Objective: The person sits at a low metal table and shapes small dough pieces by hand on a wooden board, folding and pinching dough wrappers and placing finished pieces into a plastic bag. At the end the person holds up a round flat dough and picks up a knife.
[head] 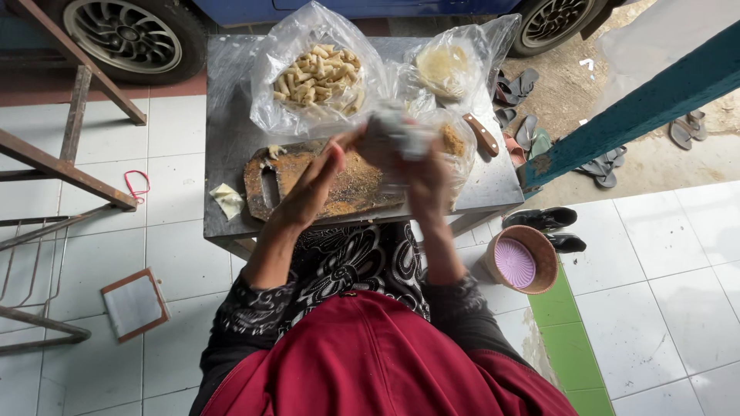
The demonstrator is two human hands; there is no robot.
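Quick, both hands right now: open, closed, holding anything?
Left hand: open, fingers extended, touching the blurred whitish bundle.
Right hand: closed around that bundle, above the wooden board.

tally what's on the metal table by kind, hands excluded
Clear plastic bags with food: 3 — rolls, flat sheets, crumbs
Wooden cutting board: 1
Knife: 1
Loose wrapper scrap: 1
Total: 6
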